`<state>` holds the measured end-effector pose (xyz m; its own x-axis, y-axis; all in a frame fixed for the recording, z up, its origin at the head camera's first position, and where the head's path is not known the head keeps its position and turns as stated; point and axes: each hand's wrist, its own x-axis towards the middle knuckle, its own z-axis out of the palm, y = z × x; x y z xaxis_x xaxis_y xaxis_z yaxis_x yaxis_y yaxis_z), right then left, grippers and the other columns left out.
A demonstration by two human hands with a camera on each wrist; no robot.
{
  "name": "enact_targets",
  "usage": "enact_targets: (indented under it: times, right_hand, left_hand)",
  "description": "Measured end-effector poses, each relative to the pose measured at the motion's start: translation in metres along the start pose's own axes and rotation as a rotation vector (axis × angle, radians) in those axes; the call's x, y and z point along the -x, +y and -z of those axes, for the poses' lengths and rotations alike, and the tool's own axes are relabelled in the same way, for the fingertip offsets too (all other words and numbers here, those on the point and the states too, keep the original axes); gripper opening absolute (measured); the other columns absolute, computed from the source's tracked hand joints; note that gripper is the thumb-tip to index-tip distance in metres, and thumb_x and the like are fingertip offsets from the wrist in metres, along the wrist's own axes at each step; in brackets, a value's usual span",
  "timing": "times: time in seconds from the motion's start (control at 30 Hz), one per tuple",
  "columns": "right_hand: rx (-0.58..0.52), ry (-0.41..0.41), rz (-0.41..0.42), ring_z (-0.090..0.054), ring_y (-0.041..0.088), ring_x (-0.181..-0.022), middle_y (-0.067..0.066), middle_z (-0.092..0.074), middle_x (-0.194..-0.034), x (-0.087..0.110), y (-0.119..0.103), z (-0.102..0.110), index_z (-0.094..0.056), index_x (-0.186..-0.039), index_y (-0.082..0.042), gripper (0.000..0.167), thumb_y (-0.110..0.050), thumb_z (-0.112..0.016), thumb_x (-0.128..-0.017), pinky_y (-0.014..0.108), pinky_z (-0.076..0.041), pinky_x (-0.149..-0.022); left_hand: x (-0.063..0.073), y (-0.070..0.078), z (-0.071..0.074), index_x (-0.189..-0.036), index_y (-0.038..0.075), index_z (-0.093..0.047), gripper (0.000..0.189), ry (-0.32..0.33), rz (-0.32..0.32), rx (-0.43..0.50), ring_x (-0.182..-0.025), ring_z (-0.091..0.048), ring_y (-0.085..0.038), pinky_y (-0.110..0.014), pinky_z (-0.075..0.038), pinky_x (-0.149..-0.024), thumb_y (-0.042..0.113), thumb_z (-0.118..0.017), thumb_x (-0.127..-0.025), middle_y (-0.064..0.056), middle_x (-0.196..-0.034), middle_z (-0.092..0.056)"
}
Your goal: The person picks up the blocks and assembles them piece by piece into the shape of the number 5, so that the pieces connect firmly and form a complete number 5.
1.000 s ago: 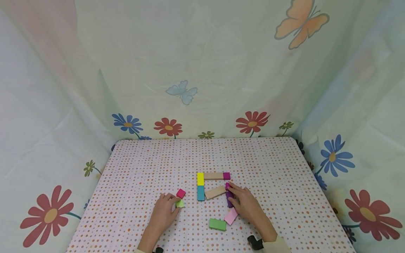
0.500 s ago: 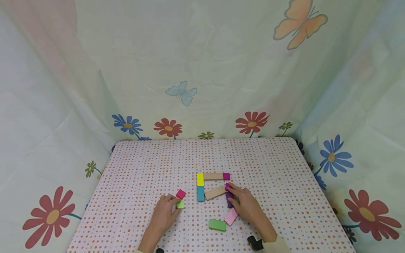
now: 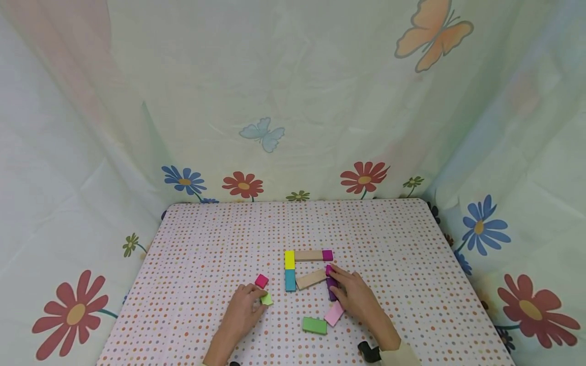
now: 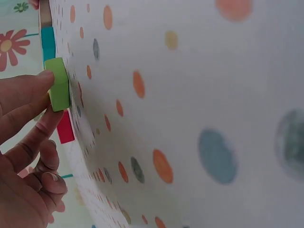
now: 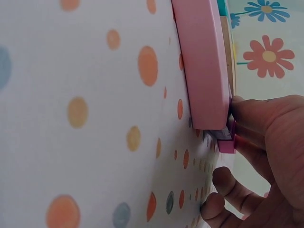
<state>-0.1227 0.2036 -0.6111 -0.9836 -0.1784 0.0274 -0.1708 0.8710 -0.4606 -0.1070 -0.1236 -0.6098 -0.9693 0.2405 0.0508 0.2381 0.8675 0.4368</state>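
Note:
Between thumb and fingers, my left hand [image 3: 243, 309] pinches a small light green block [image 4: 59, 85], close above the dotted tabletop. A crimson cube [image 3: 261, 280] lies just beyond those fingers. My right hand [image 3: 361, 300] holds a dark purple block [image 3: 331, 287] and the small magenta cube [image 3: 328, 269] at its far end, thumb on the purple one and a fingertip at the cube. Partly under that hand in the head view, a pink block [image 5: 202, 66] lies slanted. A slanted plain wooden block [image 3: 311, 279] reaches from the purple block towards a teal block [image 3: 290, 280].
A yellow block [image 3: 290, 259] continues the teal one away from me. From it, a plain wooden block [image 3: 309, 255] runs right to another magenta cube [image 3: 327, 255]. Nearer lies a green block [image 3: 314, 325] by the pink one. Printed cloth [image 3: 297, 101] hangs around the table.
The left hand has shifted slightly right and nearer, carrying the light green block away from the crimson cube. The right hand and the other blocks stay in place.

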Motion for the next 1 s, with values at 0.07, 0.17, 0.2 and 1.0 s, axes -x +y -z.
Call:
enact_targets:
  times: [0.07, 0.17, 0.2, 1.0]
  right_hand:
    - [0.003, 0.001, 0.001, -0.057, 0.04, -0.142, 0.008, -0.051, -0.164, 0.0, 0.0, 0.0, -0.062, -0.147, -0.009, 0.049, -0.025, -0.071, -0.102, 0.066, -0.037, -0.123]
    - [0.006, 0.002, 0.001, -0.056, 0.04, -0.144, 0.008, -0.051, -0.164, 0.0, 0.0, 0.0, -0.062, -0.148, -0.009, 0.049, -0.025, -0.071, -0.102, 0.066, -0.037, -0.123]
    - [0.007, 0.002, 0.0, -0.056, 0.04, -0.144, 0.008, -0.051, -0.164, 0.0, 0.0, 0.0, -0.062, -0.148, -0.009, 0.049, -0.025, -0.071, -0.102, 0.066, -0.037, -0.123]
    - [0.003, 0.001, 0.0, -0.057, 0.04, -0.143, 0.008, -0.051, -0.165, -0.001, 0.0, -0.001, -0.062, -0.148, -0.009, 0.049, -0.025, -0.071, -0.103, 0.065, -0.038, -0.123]
  left_hand:
    - [0.0, 0.002, -0.001, -0.114, 0.019, -0.08, 0.029, -0.009, -0.017, 0.008, -0.095, -0.056, -0.01, -0.03, -0.051, -0.08, 0.025, -0.087, -0.087, 0.004, -0.109, -0.072]
    - [0.0, 0.006, -0.003, -0.114, 0.019, -0.081, 0.029, -0.023, -0.048, 0.018, -0.095, -0.055, -0.01, -0.03, -0.051, -0.08, 0.026, -0.087, -0.087, 0.005, -0.108, -0.072]
    - [0.0, 0.008, -0.004, -0.115, 0.019, -0.081, 0.029, -0.029, -0.056, 0.022, -0.095, -0.054, -0.01, -0.03, -0.05, -0.08, 0.026, -0.087, -0.087, 0.006, -0.108, -0.072]
    - [0.0, 0.033, -0.015, -0.116, 0.022, -0.08, 0.029, -0.13, -0.248, 0.03, -0.101, -0.056, -0.008, -0.03, -0.053, -0.089, 0.029, -0.085, -0.089, 0.009, -0.109, -0.072]
